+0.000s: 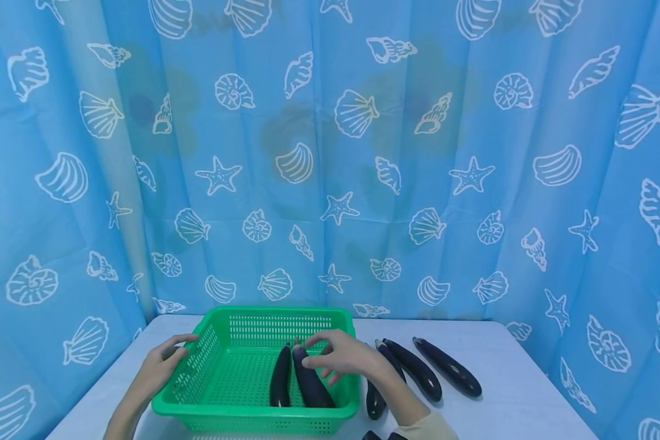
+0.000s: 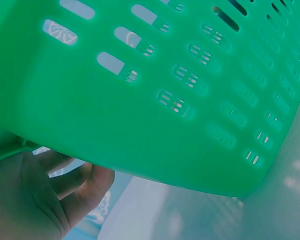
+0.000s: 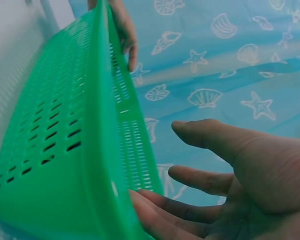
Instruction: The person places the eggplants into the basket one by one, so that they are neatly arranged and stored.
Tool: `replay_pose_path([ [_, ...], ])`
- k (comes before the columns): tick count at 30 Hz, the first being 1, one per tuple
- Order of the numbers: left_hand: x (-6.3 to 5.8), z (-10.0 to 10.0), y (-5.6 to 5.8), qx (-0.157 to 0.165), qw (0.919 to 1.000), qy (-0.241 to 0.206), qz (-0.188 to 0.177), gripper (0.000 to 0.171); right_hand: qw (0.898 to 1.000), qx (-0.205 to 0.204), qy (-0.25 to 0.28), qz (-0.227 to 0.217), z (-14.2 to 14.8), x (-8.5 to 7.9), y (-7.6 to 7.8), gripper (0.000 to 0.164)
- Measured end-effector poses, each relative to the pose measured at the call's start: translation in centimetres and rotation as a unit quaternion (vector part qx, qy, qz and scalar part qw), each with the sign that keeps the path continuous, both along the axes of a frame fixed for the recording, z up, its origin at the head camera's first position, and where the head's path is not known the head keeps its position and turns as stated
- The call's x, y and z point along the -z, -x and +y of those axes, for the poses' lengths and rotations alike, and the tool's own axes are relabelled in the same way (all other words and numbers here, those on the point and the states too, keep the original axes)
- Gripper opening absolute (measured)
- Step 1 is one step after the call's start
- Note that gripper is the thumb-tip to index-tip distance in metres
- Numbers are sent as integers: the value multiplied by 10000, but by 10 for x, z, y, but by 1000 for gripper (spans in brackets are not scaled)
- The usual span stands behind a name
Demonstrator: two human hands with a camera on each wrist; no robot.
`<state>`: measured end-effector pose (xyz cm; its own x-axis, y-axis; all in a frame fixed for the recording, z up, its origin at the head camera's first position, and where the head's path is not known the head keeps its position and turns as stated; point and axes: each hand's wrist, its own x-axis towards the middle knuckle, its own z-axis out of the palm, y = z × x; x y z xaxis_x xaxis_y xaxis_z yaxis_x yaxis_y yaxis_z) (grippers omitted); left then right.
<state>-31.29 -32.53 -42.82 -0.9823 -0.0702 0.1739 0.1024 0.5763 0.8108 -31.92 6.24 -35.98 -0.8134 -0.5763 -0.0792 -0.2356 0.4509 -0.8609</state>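
A green plastic basket with slotted walls stands on the table. Two dark purple eggplants lie inside it, one eggplant left of the other eggplant. My left hand grips the basket's left rim, and in the left wrist view its bent fingers show at the basket's edge. Over the right part of the basket is my right hand, fingers spread and holding nothing, above the right-hand eggplant's stem end. In the right wrist view its lower fingers overlap the rim.
Several more eggplants lie on the white table right of the basket, among them a far-right eggplant and a neighbouring eggplant. My right forearm passes over some of them. A blue shell-patterned curtain hangs behind the table.
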Motion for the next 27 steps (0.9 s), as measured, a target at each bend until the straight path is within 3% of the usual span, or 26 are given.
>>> replay_pose_path([
  [5,1,-1,0,-5,10000,3,11,47,9996,52,-40,281,8,-7,-5,44],
  [12,2,0,1,-24,10000,-27,20,45,9994,90,18,348,22,-11,-11,47],
  [27,2,0,2,-71,10000,8,16,45,9981,226,164,556,60,-2,-9,55],
])
